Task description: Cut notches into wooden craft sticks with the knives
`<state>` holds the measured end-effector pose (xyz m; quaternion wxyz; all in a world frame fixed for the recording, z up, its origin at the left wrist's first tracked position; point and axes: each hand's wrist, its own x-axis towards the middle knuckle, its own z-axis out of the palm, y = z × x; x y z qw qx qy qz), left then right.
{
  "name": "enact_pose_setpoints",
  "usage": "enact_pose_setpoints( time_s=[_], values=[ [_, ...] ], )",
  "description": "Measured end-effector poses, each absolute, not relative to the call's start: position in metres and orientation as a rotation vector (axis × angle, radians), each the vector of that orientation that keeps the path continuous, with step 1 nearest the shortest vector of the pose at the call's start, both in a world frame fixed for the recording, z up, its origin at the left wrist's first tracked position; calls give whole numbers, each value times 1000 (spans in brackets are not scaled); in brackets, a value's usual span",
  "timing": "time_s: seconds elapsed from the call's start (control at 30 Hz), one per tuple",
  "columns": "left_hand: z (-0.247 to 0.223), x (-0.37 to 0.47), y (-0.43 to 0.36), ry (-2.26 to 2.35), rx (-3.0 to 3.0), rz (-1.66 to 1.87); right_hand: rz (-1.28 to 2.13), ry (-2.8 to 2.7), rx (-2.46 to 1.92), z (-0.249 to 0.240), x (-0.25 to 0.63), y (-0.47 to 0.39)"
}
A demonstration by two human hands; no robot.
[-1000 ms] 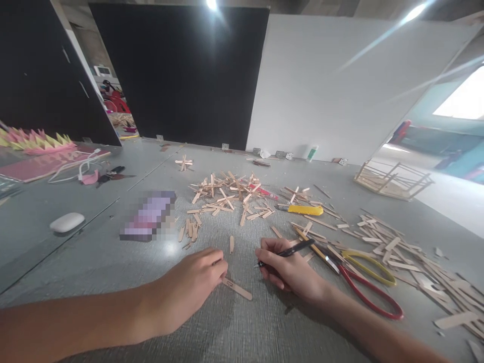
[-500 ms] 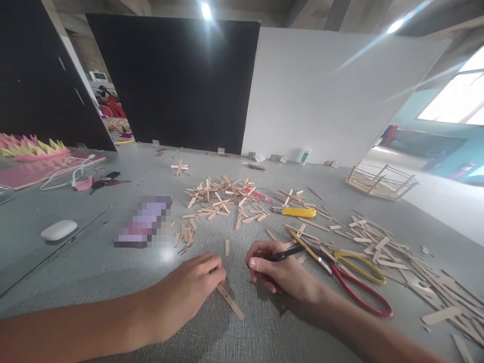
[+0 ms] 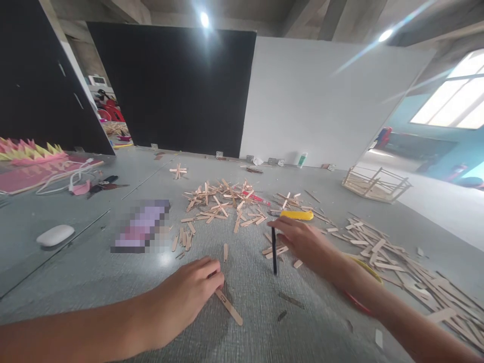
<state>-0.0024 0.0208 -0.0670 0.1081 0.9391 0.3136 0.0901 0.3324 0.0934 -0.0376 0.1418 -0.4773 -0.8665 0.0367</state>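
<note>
My left hand pinches the upper end of a wooden craft stick lying slanted on the grey table. Dark marks show on the stick near my fingers. My right hand is closed at the top end of a slim black pen, which points down toward the table. Right behind that hand lies a yellow utility knife. A short piece of stick rests in front of my left hand. My right forearm partly covers the red and yellow handled scissors.
Cut stick pieces are heaped mid-table, and longer sticks pile up at the right. A small stick frame stands far right. On the left are a phone-like blurred object and a white case. Upright boards close off the back.
My right hand has moved forward and right, toward the yellow knife, and the black pen has swung to point downward. My left hand and its craft stick have stayed nearly in place.
</note>
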Motion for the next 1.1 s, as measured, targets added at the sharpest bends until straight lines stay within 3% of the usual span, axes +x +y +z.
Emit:
enact_pose_setpoints(
  time_s=[0.23, 0.4, 0.7, 0.9, 1.1],
  values=[
    [-69, -1, 22, 921, 2735, 273, -134, -2379, -1618, -53, 416, 145],
    [-66, -1, 22, 931, 2724, 258, -92, -2357, -1773, -71, 446, 156],
    [-68, -2, 21, 912, 2741, 274, 440, -1902, -1923, -37, 451, 157],
    [-66, -2, 20, 907, 2741, 305, 915, -1446, -1509, 2, 422, 133],
    [-67, -2, 20, 906, 2764, 287, 1052, -1208, -1250, 22, 397, 117]
  ],
)
